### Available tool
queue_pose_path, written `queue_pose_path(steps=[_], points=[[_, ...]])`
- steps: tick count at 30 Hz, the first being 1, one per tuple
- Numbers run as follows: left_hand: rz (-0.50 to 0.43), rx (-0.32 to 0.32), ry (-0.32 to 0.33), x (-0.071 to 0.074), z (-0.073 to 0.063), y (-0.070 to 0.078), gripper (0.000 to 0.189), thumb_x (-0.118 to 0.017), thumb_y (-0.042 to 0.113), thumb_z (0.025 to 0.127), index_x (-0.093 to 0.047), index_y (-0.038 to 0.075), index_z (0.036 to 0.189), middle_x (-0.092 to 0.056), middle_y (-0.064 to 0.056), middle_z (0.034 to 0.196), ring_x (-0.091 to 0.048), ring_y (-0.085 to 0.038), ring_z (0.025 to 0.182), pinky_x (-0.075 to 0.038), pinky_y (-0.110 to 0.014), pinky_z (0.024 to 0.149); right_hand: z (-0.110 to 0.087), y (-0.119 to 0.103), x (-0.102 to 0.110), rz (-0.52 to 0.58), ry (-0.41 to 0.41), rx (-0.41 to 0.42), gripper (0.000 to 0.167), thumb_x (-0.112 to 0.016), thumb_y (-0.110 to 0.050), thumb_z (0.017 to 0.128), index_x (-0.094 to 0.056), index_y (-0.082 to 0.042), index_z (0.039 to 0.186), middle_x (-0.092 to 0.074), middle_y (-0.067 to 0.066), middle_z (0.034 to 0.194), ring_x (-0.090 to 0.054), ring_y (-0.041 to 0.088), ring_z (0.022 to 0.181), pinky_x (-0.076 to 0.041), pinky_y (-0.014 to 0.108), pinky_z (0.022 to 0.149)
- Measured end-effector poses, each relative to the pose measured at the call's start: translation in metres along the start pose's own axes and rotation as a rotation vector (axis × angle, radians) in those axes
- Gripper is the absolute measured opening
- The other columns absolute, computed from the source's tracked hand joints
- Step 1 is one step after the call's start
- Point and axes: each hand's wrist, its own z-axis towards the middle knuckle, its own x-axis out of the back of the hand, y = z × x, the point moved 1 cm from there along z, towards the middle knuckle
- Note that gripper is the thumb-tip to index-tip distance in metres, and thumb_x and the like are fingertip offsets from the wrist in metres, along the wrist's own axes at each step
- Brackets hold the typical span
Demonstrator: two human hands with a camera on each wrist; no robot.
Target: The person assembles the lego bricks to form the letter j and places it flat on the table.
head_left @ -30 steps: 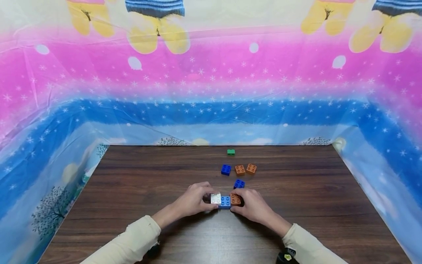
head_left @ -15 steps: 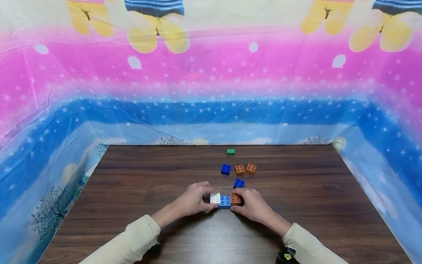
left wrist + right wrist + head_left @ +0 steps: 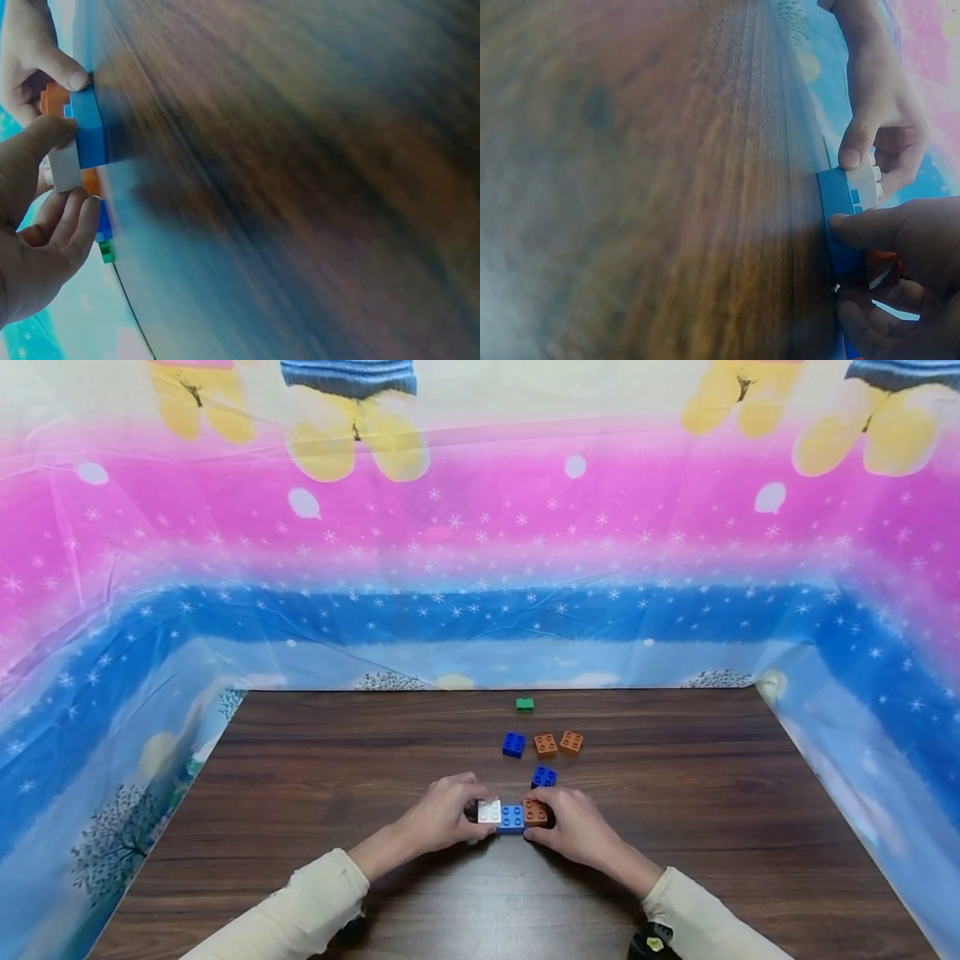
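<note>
A light blue toy building brick (image 3: 512,818) stands on the table in front of the person. On its left end sits a white brick (image 3: 490,812), and on its right end an orange brick (image 3: 535,811); studs show between them. The left hand (image 3: 448,811) pinches the white brick between thumb and fingers. From the right, the right hand (image 3: 579,829) grips the orange brick, its thumb against the side of the blue brick (image 3: 841,259) in the right wrist view. Fingers partly hide both upper bricks.
A dark blue brick (image 3: 544,777) lies just beyond the right hand. Farther back are another dark blue brick (image 3: 513,744), two orange bricks (image 3: 546,744) and a green brick (image 3: 524,704). A printed cloth (image 3: 480,618) surrounds the wooden table (image 3: 300,760).
</note>
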Motion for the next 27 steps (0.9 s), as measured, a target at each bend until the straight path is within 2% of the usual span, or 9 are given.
queue_pose_path(steps=[8,13,21,27], points=[[-0.045,0.007,-0.017,-0.002,-0.001,0.0,0.032,-0.084,0.023,0.086,-0.075,0.011,0.114,-0.061,0.004,0.093,-0.056,-0.01,0.079,-0.047,-0.021,0.066,-0.001,0.0,-0.001,-0.001,-0.007,-0.001,0.041,-0.086,-0.023,0.083,-0.073,-0.01,0.12,-0.072,0.003,0.106,-0.065,0.016,0.092,-0.052,0.04,0.076],[-0.019,-0.001,-0.032,-0.005,-0.001,-0.002,0.031,-0.081,0.026,0.088,-0.072,0.013,0.115,-0.063,0.004,0.099,-0.057,-0.01,0.083,-0.047,-0.023,0.07,-0.002,0.0,0.0,-0.001,-0.009,0.004,0.041,-0.086,-0.022,0.083,-0.072,-0.01,0.12,-0.072,0.003,0.106,-0.065,0.016,0.092,-0.051,0.04,0.076],[0.009,0.002,-0.078,-0.008,0.001,-0.003,0.056,-0.081,0.036,0.087,-0.064,0.011,0.134,-0.065,0.001,0.115,-0.059,-0.01,0.094,-0.05,-0.029,0.079,-0.001,-0.001,0.001,0.008,-0.015,-0.003,0.042,-0.086,-0.023,0.083,-0.072,-0.01,0.121,-0.072,0.004,0.108,-0.065,0.016,0.093,-0.052,0.041,0.078],[0.006,0.025,-0.064,-0.011,0.006,0.002,0.059,-0.082,0.041,0.085,-0.064,0.013,0.133,-0.066,0.001,0.116,-0.059,-0.012,0.098,-0.05,-0.03,0.082,-0.003,-0.002,0.006,0.012,-0.024,0.005,0.049,-0.086,-0.026,0.084,-0.069,-0.01,0.127,-0.071,0.004,0.112,-0.065,0.015,0.095,-0.052,0.042,0.08]])
